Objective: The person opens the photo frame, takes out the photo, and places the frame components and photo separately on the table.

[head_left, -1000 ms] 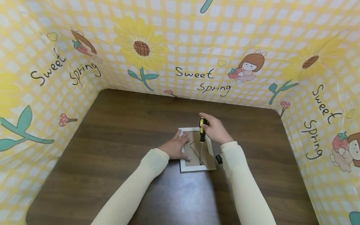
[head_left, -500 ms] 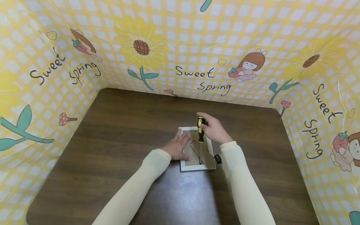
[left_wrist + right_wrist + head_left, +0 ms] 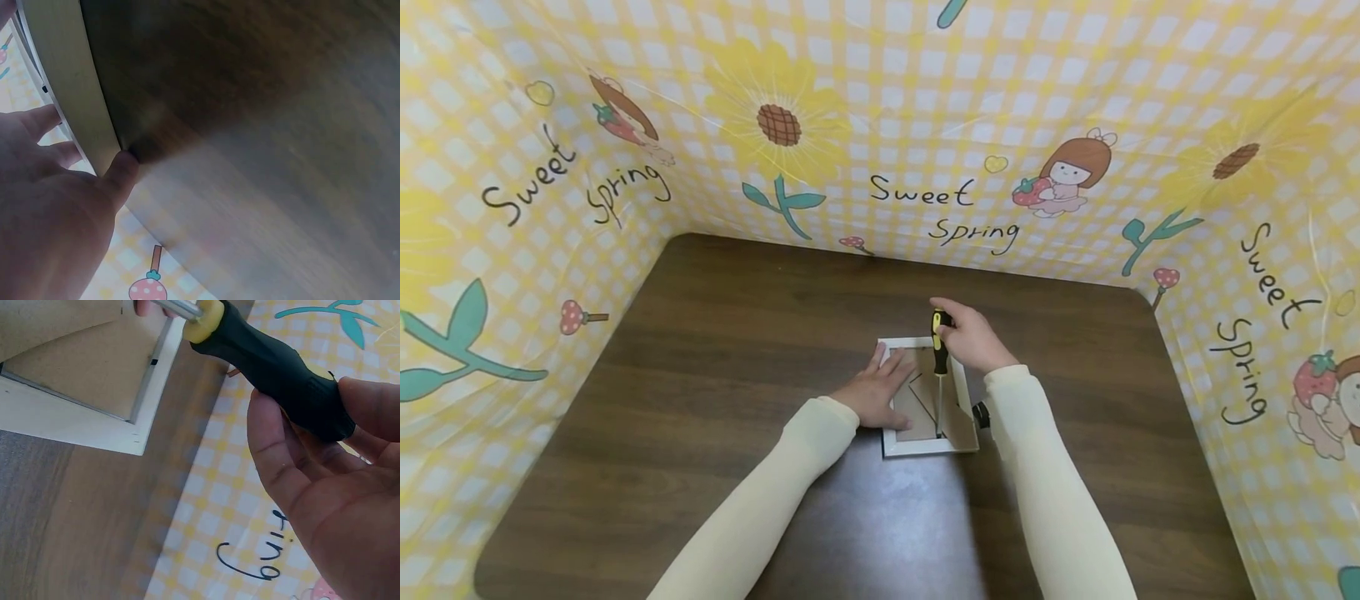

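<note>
Along three sides of a brown wooden table (image 3: 722,350), a yellow-and-white checked cloth (image 3: 917,133) printed with flowers and the words "Sweet Spring" rises as a backdrop. The tabletop's left, right and far edges are all well apart from the work, with wide stretches of wood to either side for the arms to move.

Two arms in cream sleeves reach forward from the near side, the left sleeve (image 3: 752,508) slanting inward and the right sleeve (image 3: 1052,475) angling up to the hand.

Between them, near the table's middle, lies a white frame (image 3: 917,447), flat, its brown backing board (image 3: 953,417) facing up and crossed by a dark line.

The left hand (image 3: 874,396) lies back upward, fingers spread wide across the frame's left border and board, gripping nothing; the left wrist view shows one digit against the frame's outer side. The right hand (image 3: 973,337), raised above the frame, has thumb and fingers curled round the upper handle of a black-and-yellow screwdriver (image 3: 941,365). The tool stands nearly upright, its tip at the board's near end; whether it touches cannot be told.
</note>
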Motion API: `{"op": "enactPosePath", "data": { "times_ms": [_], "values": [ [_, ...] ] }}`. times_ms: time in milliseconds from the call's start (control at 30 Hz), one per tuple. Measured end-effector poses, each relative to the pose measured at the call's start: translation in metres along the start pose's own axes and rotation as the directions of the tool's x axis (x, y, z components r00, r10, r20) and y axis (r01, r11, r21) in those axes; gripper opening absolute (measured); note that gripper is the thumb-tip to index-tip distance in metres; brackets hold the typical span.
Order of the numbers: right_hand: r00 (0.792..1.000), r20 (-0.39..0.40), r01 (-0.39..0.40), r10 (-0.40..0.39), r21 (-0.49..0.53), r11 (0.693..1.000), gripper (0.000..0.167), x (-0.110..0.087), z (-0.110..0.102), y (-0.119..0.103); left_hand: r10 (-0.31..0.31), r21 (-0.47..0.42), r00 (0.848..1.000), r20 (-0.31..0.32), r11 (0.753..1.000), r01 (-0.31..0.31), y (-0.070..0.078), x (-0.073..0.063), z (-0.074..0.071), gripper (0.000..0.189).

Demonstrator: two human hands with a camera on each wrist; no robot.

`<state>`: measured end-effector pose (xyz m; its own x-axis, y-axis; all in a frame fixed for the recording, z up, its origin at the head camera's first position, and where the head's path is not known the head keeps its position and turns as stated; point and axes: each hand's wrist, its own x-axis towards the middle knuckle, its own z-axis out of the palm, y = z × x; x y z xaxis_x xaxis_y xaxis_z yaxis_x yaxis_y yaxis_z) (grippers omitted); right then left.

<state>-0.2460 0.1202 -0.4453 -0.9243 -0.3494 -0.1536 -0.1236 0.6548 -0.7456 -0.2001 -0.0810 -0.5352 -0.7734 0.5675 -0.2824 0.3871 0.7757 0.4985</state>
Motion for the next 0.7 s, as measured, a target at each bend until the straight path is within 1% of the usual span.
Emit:
{"op": "enactPosePath", "data": {
  "times_ms": [133, 333, 400, 467, 567, 633, 700],
  "values": [
    [1.000, -0.002, -0.016, 0.016, 0.005, 1.000, 0.051, 0.006, 0.003, 0.005, -0.013, 0.009, 1.000, 0.017, 1.000, 0.013, 0.000, 0.000, 0.000, 0.101],
    [0.998, -0.035, -0.059, 0.059, 0.024, 0.998, 0.050, 0.013, 0.013, 0.014, -0.034, -0.007, 0.999, 0.036, 0.999, 0.034, 0.000, 0.000, 0.000, 0.118],
    [0.997, -0.028, -0.071, 0.072, 0.028, 0.997, 0.050, 0.016, 0.018, 0.016, -0.046, 0.005, 0.998, 0.041, 0.999, 0.046, 0.000, 0.000, 0.001, 0.120],
    [0.996, -0.002, -0.087, 0.087, 0.037, 0.995, 0.050, 0.018, 0.023, 0.018, -0.051, 0.014, 0.998, 0.042, 0.999, 0.051, 0.000, 0.000, 0.001, 0.121],
    [0.996, 0.030, -0.088, 0.087, 0.041, 0.995, 0.054, 0.019, 0.029, 0.020, -0.054, 0.033, 0.997, 0.046, 0.998, 0.053, -0.001, 0.000, 0.002, 0.122],
    [0.996, 0.042, -0.084, 0.082, 0.043, 0.996, 0.057, 0.017, 0.029, 0.019, -0.051, 0.036, 0.997, 0.050, 0.998, 0.049, -0.001, 0.001, 0.002, 0.122],
    [0.997, 0.038, -0.073, 0.072, 0.042, 0.996, 0.057, 0.014, 0.025, 0.016, -0.048, 0.045, 0.997, 0.054, 0.998, 0.045, -0.001, 0.002, 0.002, 0.122]
  ]
}}
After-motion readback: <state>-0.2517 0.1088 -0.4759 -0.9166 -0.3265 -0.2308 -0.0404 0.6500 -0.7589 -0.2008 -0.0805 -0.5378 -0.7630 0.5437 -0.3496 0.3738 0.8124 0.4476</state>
